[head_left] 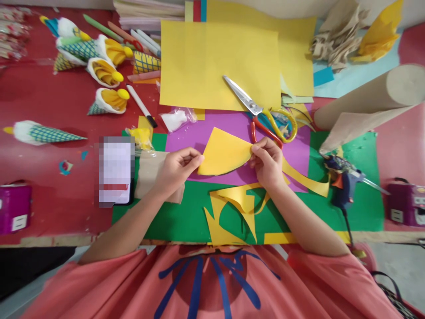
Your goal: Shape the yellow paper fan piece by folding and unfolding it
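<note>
Yellow offcuts [232,212] lay nearest on the green sheet [358,208]. Above them, the left hand [175,170] and right hand [267,161], held apart, each pinched an edge of a yellow paper wedge [223,153] over the purple sheet [232,126]. Scissors [262,113] rested beyond.

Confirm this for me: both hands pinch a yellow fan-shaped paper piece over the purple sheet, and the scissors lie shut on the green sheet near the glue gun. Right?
Not quite. The head view shows the scissors lying partly open across the big yellow sheet and the purple sheet, not on the green sheet. The rest holds: the left hand and right hand pinch the yellow paper piece, and the glue gun lies to the right.
</note>
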Available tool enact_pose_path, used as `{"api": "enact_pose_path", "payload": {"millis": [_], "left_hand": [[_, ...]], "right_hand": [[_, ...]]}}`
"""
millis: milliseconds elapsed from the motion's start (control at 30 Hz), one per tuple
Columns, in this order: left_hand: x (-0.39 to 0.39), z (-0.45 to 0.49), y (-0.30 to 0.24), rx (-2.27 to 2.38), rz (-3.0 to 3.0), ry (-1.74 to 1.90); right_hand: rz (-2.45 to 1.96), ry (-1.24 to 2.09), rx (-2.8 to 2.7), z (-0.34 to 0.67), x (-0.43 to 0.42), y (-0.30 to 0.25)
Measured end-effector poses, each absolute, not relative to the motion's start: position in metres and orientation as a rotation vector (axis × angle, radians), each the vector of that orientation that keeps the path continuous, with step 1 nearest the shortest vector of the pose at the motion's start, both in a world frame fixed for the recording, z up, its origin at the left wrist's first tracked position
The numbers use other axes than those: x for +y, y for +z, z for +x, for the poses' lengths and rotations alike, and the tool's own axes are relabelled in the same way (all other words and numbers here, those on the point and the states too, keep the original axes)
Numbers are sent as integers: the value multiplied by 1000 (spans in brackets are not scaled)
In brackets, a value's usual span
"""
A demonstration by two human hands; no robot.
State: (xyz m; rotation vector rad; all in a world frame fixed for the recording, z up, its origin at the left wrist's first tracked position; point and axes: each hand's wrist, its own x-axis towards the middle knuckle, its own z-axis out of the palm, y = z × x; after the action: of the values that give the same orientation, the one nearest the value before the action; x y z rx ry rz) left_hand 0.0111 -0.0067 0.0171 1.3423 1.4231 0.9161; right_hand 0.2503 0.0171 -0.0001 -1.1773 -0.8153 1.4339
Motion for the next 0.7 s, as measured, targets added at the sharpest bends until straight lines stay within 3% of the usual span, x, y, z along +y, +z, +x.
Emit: {"api": "enact_pose_path", "payload": {"millis": [700], "left_hand": [[-6, 10, 13, 1412, 1220, 849]], "right_hand": [[-1219, 1452, -785, 249, 18, 4]]}}
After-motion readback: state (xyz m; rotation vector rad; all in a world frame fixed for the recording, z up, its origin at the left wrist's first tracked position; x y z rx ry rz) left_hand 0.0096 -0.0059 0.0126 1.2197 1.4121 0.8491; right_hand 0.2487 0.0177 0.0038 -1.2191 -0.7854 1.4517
